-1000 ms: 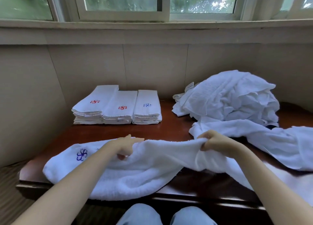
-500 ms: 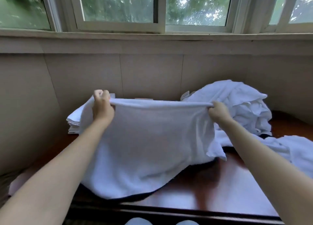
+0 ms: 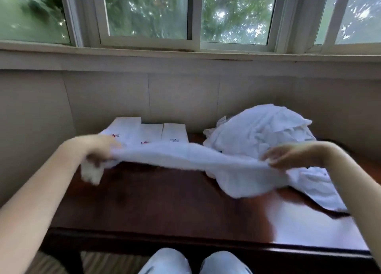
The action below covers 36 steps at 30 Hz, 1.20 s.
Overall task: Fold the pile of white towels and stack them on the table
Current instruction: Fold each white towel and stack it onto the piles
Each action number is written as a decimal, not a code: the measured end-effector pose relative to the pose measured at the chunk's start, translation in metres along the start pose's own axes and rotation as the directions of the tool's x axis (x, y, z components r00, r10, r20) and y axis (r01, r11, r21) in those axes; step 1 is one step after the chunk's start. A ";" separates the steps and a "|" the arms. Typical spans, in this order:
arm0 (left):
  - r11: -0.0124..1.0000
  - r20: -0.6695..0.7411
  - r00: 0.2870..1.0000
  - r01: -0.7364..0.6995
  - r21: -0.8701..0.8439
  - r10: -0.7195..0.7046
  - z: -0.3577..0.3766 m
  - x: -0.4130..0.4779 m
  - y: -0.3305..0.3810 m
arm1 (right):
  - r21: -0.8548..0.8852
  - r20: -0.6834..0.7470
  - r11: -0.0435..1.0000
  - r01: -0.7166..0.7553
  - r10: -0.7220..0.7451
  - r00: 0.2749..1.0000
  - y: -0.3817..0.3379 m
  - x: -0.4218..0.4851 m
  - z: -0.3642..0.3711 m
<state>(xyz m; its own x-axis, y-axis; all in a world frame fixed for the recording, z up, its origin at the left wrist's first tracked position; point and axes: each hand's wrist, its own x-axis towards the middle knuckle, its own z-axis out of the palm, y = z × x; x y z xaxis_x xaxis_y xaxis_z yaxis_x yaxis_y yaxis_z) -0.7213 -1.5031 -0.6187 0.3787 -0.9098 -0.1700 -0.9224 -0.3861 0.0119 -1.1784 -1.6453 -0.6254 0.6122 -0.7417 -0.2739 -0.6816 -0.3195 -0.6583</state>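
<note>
Head view, bench (image 3: 165, 207) centre as the dial:

- 9 to 3 o'clock: one white towel (image 3: 185, 156) stretched sideways between both hands, held above the dark wood. Bunched into a narrow band on the left, wider and sagging on the right, where its lower part drops to the bench top.
- Left hand (image 3: 97, 148), 9 o'clock: motion-blurred. Fingers look curled round the towel's left end; a short tail of cloth hangs below the fist. Exact grip can't be told.
- Right hand (image 3: 292, 155), 3 o'clock: fingers (image 3: 274, 154) and thumb pinch the towel's top edge, palm down.
- 11 o'clock: three folded stacks (image 3: 152, 132) side by side against the wall, touching. Small marks on top: red, red, blue, left to right. Their near edges are hidden behind the held towel.
- 1 o'clock: loose pile (image 3: 259, 129) of unfolded white towels, heaped at the wall behind the right hand.
- 4 o'clock: another loose towel (image 3: 325, 193) spread flat, running toward the right edge, under the right forearm.
- 12 o'clock: window (image 3: 148, 12) above the sill, green leaves outside.
- 6 o'clock: knees (image 3: 165, 261) in light trousers below the bench's near edge.
</note>
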 end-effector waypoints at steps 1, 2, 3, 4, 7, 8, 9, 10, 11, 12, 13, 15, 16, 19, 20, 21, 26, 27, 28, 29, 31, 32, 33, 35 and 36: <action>0.999 0.237 0.971 0.015 0.032 -0.022 0.014 -0.007 0.000 | 0.024 0.167 0.996 -0.089 0.084 0.982 0.011 0.003 0.013; 0.997 0.362 0.931 0.010 0.074 -0.036 0.030 -0.008 0.004 | 0.035 0.261 0.988 -0.150 0.135 0.956 0.019 0.010 0.030; 0.991 0.386 0.922 -0.016 0.133 -0.037 0.046 -0.005 0.011 | 0.012 0.249 0.983 -0.184 0.175 0.952 0.022 0.020 0.049; 0.982 0.335 0.942 -0.068 0.178 0.004 0.065 0.001 0.019 | -0.020 0.141 0.979 -0.203 0.204 0.969 0.025 0.034 0.068; 0.982 0.143 0.980 -0.152 0.112 0.135 0.130 0.021 0.040 | -0.090 -0.266 0.982 -0.167 0.138 0.954 0.036 0.073 0.125; 0.991 0.107 0.987 -0.128 0.038 0.124 0.151 0.026 0.041 | -0.176 -0.293 0.971 -0.164 0.107 0.950 0.041 0.080 0.142; 0.995 0.073 0.992 -0.099 0.001 0.098 0.167 0.028 0.039 | -0.293 -0.291 0.939 -0.177 0.089 0.953 0.046 0.085 0.157; 0.997 0.019 0.997 -0.069 -0.022 0.070 0.179 0.031 0.034 | -0.408 -0.297 0.892 -0.193 0.071 0.952 0.050 0.088 0.168; 0.998 -0.040 0.998 -0.044 -0.047 0.042 0.186 0.033 0.028 | -0.493 -0.327 0.841 -0.222 0.057 0.943 0.052 0.089 0.174; 0.996 -0.084 0.996 -0.033 -0.079 0.026 0.188 0.038 0.023 | -0.551 -0.359 0.793 -0.258 0.054 0.932 0.051 0.091 0.175; 0.995 -0.092 0.996 -0.031 -0.099 0.022 0.186 0.043 0.019 | -0.603 -0.354 0.745 -0.285 0.070 0.932 0.045 0.092 0.170; 0.997 -0.042 0.999 -0.026 -0.077 0.022 0.176 0.051 0.015 | -0.662 -0.228 0.709 -0.242 0.117 0.967 0.031 0.097 0.159; 0.998 -0.030 0.999 -0.021 -0.053 0.019 0.172 0.055 0.013 | -0.645 -0.169 0.733 -0.217 0.140 0.976 0.025 0.102 0.154; 0.996 -0.100 0.995 -0.003 -0.095 -0.006 0.170 0.072 0.005 | -0.446 -0.368 0.860 -0.250 0.079 0.927 0.022 0.119 0.151; 0.988 -0.122 0.992 0.016 -0.153 -0.035 0.172 0.079 0.002 | -0.375 -0.469 0.889 -0.263 0.063 0.881 0.023 0.127 0.151; 0.980 -0.131 0.989 0.045 -0.194 -0.072 0.175 0.083 -0.002 | -0.310 -0.519 0.913 -0.267 0.073 0.852 0.028 0.134 0.151; 0.966 -0.069 0.977 0.187 -0.179 -0.202 0.187 0.110 -0.022 | 0.109 -0.415 0.956 -0.273 0.293 0.861 0.066 0.146 0.135; 0.959 -0.066 0.975 0.196 -0.203 -0.214 0.188 0.117 -0.026 | 0.157 -0.369 0.956 -0.250 0.291 0.883 0.072 0.143 0.130; 0.952 -0.058 0.973 0.205 -0.227 -0.223 0.187 0.123 -0.029 | 0.124 -0.291 0.958 -0.258 0.283 0.914 0.076 0.138 0.125; 0.943 -0.041 0.971 0.216 -0.253 -0.234 0.185 0.130 -0.031 | 0.040 -0.195 0.955 -0.292 0.294 0.936 0.078 0.134 0.119; 0.921 0.026 0.968 0.246 -0.303 -0.250 0.175 0.141 -0.035 | -0.196 -0.071 0.907 -0.372 0.365 0.928 0.079 0.130 0.111; 0.914 0.061 0.966 0.257 -0.313 -0.250 0.170 0.146 -0.037 | -0.303 -0.097 0.872 -0.384 0.373 0.923 0.082 0.131 0.108; 0.916 0.081 0.966 0.258 -0.307 -0.245 0.164 0.149 -0.037 | -0.389 -0.181 0.838 -0.383 0.338 0.923 0.085 0.134 0.105; 0.938 0.045 0.974 0.227 -0.263 -0.223 0.157 0.153 -0.037 | -0.430 -0.499 0.793 -0.432 0.191 0.846 0.090 0.140 0.098; 0.947 -0.006 0.978 0.199 -0.253 -0.207 0.155 0.155 -0.037 | -0.391 -0.657 0.788 -0.476 0.123 0.744 0.090 0.141 0.093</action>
<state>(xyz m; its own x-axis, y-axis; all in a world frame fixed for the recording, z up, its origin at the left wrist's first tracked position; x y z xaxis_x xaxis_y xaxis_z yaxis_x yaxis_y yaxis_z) -0.6406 -1.6063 -0.7977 0.5623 -0.8108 -0.1626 -0.7784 -0.5853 0.2270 -1.1161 -1.7236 -0.7883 0.1080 -0.9784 0.1760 -0.9850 -0.1293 -0.1144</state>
